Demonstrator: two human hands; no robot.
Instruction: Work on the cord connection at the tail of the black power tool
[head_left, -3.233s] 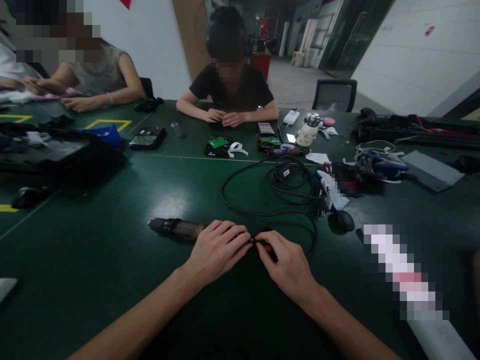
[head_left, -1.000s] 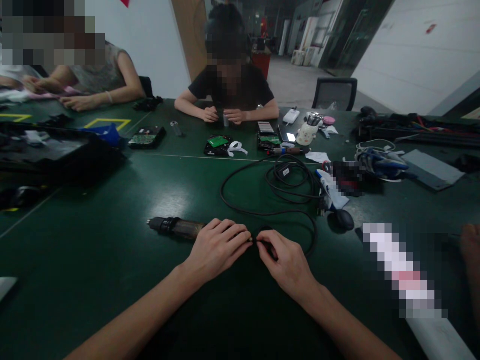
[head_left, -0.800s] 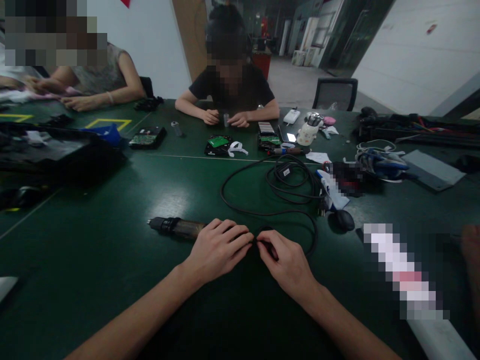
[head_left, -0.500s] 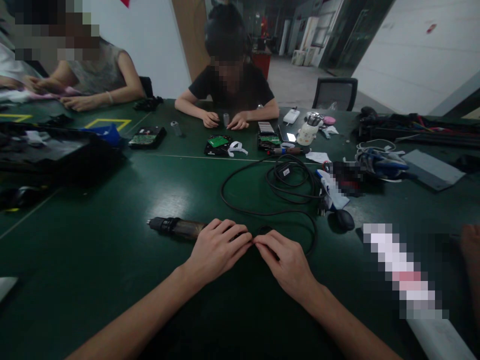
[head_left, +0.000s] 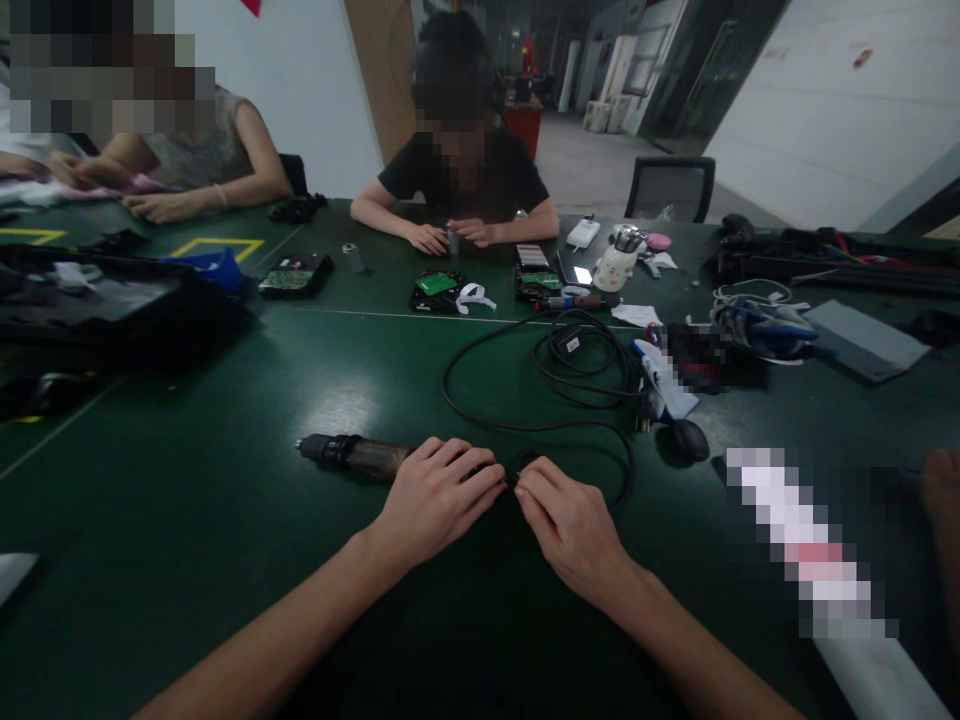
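Observation:
An electric screwdriver (head_left: 367, 455) lies on the green table, its bit end pointing left. My left hand (head_left: 442, 490) is closed round its rear part, so that end is mostly hidden. Just to the right, my right hand (head_left: 566, 505) pinches the end of a black cable (head_left: 585, 424); the connector itself is covered by the fingers. A narrow gap separates the fingertips of the two hands. From my right hand the cable curves round and runs back into a loose coil beyond.
Across the table a person (head_left: 465, 165) handles a small cylinder (head_left: 453, 240) near hard drives (head_left: 435, 288). Another person sits far left, behind a black tray (head_left: 112, 310). A computer mouse (head_left: 684, 440), a cup of tools (head_left: 616, 262) and a pale bar (head_left: 877, 660) are on the right.
My right hand has drawn slightly right, and a gap has opened between the fingertips. My left hand and the screwdriver have stayed put. The person opposite has shifted both hands around the cylinder.

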